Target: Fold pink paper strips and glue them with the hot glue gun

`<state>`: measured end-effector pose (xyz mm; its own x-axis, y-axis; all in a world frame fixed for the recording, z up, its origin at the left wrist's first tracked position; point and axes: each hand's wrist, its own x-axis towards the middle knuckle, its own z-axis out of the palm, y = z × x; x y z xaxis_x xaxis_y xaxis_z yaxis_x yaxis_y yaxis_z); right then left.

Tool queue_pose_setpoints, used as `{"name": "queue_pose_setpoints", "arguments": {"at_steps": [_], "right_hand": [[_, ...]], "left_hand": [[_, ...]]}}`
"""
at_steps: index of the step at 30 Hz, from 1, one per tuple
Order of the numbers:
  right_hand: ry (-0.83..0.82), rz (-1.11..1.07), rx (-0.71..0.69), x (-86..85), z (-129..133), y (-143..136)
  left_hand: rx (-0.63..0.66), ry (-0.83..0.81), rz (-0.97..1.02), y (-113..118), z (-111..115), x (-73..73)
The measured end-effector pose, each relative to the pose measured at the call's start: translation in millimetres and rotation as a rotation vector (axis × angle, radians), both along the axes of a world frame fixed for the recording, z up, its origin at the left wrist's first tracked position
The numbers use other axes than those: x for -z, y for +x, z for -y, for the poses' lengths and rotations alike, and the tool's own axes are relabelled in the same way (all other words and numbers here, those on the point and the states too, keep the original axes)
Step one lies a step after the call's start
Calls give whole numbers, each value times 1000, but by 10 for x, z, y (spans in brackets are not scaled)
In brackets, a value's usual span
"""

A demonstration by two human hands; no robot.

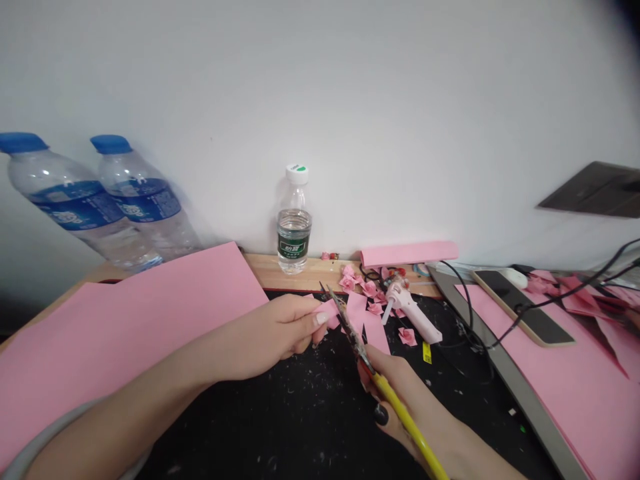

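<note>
My left hand (280,333) pinches a small piece of pink paper (327,311) between thumb and fingers. Scissors (357,347) with a yellow handle are in my right hand (400,393), their blades slightly apart at the right edge of that paper. Just behind the scissors lie pink paper strips (375,331) on the black mat (280,427). Several small folded pink paper flowers (369,289) sit beyond them, beside a white and pink glue gun (415,315).
Large pink sheets (170,300) cover the left side. A small water bottle (295,230) stands by the wall, two bigger bottles (145,207) at left. A phone (525,307), black cables (470,307) and more pink sheets (565,380) lie at right.
</note>
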<state>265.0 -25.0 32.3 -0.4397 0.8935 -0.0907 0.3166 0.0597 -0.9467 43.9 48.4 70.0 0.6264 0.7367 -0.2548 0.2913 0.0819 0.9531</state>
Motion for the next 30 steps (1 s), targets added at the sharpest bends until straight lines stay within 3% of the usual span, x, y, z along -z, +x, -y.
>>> {"name": "queue_pose_setpoints", "arguments": {"at_steps": [10, 20, 30], "right_hand": [[76, 83, 93, -3, 18, -21], [66, 83, 87, 77, 15, -52], [-5, 81, 94, 204, 0, 5]], "left_hand": [[26, 26, 4, -5, 0, 11], [29, 62, -7, 19, 2, 16], [19, -86, -3, 19, -17, 98]]}}
